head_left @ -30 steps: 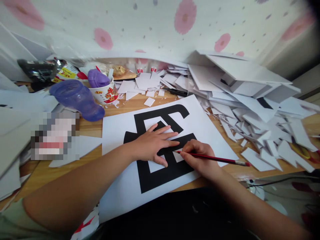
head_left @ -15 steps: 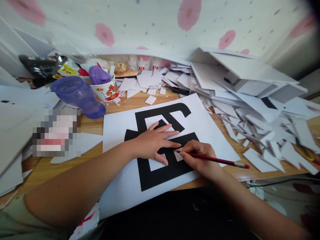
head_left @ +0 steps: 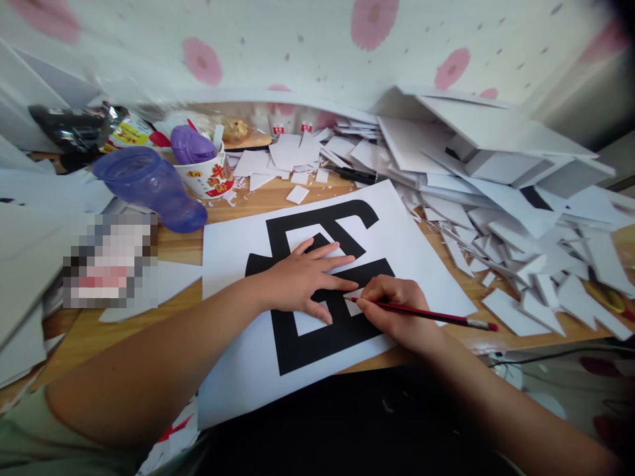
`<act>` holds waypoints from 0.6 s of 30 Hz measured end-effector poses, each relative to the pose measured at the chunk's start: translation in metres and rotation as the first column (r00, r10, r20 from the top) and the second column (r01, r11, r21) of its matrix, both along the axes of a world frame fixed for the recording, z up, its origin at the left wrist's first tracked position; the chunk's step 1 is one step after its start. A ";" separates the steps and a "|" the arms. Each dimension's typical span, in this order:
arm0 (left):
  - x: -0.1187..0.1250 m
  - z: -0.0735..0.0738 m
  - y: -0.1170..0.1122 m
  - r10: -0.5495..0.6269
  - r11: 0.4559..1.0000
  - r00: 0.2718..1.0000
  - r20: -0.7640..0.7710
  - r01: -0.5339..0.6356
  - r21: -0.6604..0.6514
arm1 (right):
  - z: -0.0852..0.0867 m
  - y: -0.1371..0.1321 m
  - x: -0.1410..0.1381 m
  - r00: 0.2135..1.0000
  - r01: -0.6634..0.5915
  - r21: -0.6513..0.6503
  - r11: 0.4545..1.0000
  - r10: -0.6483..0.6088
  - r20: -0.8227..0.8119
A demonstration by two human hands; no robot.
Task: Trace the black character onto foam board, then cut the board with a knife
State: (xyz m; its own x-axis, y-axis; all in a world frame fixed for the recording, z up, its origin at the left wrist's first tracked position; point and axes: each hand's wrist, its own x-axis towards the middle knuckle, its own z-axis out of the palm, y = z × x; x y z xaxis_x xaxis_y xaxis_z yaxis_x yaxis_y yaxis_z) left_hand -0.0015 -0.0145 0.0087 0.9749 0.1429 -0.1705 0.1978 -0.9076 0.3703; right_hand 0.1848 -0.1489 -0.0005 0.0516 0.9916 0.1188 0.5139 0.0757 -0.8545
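A white sheet [head_left: 233, 383] lies at a slant in front of me, its near edge hanging over the table's front. On it is a thick black character-like shape [head_left: 297, 354] with white openings. My left hand [head_left: 302, 281] rests flat on this shape, fingers spread. In my right hand [head_left: 397, 307] is a red and black pencil [head_left: 431, 314], its tip at the edge of a small white opening just right of my left thumb. The pencil's eraser end points right. Part of the shape is hidden beneath both hands.
White board offcuts [head_left: 501, 238] pile up on the right, with yellow-handled scissors [head_left: 608, 297] among them. Behind the sheet are a black pen [head_left: 352, 173], a paper noodle cup [head_left: 206, 177] and a translucent purple container [head_left: 149, 185]. A pixelated item [head_left: 112, 261] lies left on the wooden table [head_left: 74, 350].
The pencil tip has shifted very slightly, staying by the same white opening. My left hand stays in place on the sheet. The whole view has moved a little.
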 end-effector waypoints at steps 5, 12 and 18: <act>0.000 0.001 0.000 -0.002 1.000 1.000 0.002 0.002 -0.013 | 0.001 -0.002 0.002 1.000 -0.027 -0.004 1.000 0.027 -0.003; 0.000 0.006 0.000 0.001 1.000 1.000 -0.016 -0.001 -0.017 | 0.004 -0.005 0.005 0.998 -0.070 -0.027 0.997 0.070 -0.010; 0.001 0.004 0.000 0.011 0.999 1.000 -0.010 -0.011 -0.030 | 0.007 -0.007 0.006 0.996 -0.087 -0.053 0.995 0.087 0.005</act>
